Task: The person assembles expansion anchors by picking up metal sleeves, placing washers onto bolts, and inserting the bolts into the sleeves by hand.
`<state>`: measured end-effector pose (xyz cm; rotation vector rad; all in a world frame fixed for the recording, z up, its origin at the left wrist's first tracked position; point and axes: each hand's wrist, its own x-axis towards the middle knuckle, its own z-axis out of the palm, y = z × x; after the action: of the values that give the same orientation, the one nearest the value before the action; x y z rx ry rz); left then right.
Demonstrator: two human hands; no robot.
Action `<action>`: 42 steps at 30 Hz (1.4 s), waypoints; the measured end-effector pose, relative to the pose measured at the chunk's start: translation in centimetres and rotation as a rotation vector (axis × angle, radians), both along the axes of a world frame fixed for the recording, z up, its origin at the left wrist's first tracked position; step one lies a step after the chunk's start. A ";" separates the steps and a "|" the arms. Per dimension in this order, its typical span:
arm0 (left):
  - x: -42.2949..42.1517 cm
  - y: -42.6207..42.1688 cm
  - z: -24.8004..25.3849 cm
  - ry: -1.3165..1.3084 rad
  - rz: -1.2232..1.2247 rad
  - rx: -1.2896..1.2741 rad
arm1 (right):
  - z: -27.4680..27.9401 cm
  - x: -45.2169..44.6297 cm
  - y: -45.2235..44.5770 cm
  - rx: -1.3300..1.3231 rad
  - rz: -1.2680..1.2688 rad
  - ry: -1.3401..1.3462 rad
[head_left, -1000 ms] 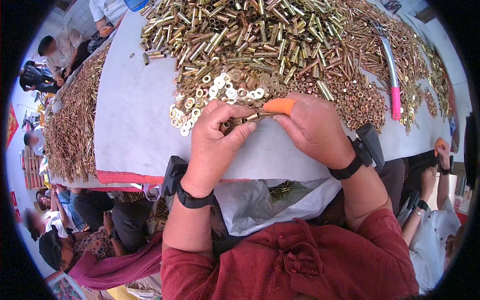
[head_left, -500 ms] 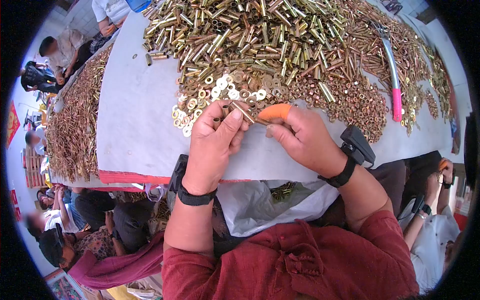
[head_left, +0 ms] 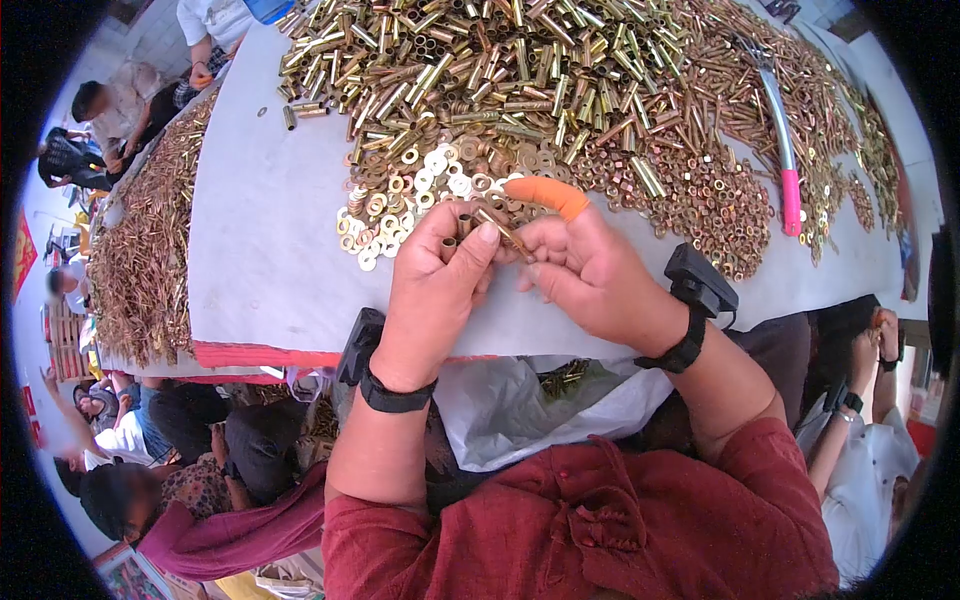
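The left hand (head_left: 437, 268) pinches metal tubes (head_left: 507, 235); the right hand (head_left: 572, 262) grips one's lower end. I judge them light, stiff, slightly slippery, best held mid-length.

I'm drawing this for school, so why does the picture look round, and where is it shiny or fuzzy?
In the head view, the corners are black and the table has a curved left edge, probably from a very wide lens; in the head view, some washers glare nearly white; also in the head view, the left pile blurs together.
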<state>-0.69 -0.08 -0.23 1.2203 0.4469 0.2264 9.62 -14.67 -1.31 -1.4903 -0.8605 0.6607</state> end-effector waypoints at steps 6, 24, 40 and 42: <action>0.1 -0.2 -0.2 -0.026 -0.095 -0.234 | 2.7 1.2 -1.2 -0.234 -0.037 -0.338; 0.1 0.2 -0.1 0.078 -0.088 0.355 | 1.7 3.2 -3.1 -0.519 -0.081 -0.936; 0.2 -0.7 -0.6 -0.056 -0.145 0.645 | 0.6 2.0 -1.4 -0.096 -0.027 0.372; 0.3 -0.7 -0.6 -0.053 -0.142 0.605 | 0.7 1.9 -1.4 -0.092 -0.030 0.368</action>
<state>-0.42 -0.75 -0.87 1.8257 0.2459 0.2822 11.51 -16.09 -0.64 -1.4010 -0.5302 0.9274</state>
